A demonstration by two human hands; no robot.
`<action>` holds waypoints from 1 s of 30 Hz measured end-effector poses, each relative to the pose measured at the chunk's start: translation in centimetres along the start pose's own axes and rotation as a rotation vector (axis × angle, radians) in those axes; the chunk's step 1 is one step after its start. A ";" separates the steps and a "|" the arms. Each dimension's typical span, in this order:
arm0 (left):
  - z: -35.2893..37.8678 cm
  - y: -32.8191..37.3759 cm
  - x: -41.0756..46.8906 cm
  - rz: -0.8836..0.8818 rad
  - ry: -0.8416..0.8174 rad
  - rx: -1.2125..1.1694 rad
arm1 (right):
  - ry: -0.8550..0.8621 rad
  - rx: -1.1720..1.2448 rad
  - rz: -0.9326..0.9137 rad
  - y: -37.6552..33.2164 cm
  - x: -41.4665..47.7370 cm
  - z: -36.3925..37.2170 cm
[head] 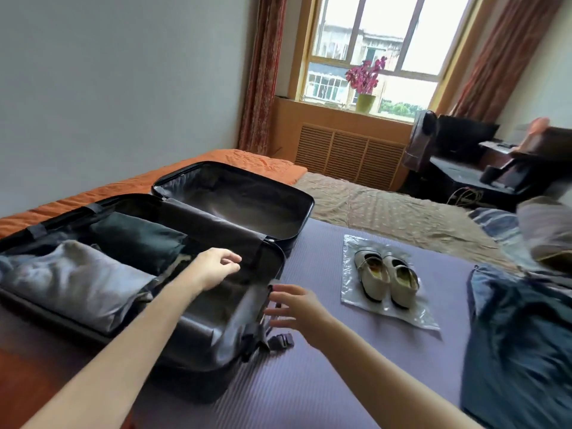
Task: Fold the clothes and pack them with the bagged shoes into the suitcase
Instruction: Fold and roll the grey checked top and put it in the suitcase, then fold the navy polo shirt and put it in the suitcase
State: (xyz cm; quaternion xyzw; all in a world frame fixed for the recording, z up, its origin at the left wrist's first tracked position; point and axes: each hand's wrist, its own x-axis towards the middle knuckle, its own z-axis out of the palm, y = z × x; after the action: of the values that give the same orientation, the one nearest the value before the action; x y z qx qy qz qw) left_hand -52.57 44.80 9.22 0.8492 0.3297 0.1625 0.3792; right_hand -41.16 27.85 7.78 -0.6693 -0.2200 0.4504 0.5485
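On the bed (402,212), an open suitcase (210,335) held a folded grey garment (77,283) and a dark green one (136,239). Both hands hovered empty at its bare right end: left hand (216,267) loosely curled above the lining, right hand (297,308) spread by the rim. Likely next: reaching right for the bagged shoes (385,281) on the purple mat (340,382), nothing between; unfolded blue clothes (520,329) lay beyond
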 end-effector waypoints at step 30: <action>44.6 19.7 -6.7 -0.068 -0.316 -0.221 | 0.888 -1.088 -0.041 20.3 -14.5 -35.2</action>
State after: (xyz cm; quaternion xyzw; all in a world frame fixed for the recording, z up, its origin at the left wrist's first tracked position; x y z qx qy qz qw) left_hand -25.43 6.49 -5.53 0.8057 0.2748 0.0492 0.5223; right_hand -22.73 -8.57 -6.11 -0.9650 -0.1820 -0.0498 0.1822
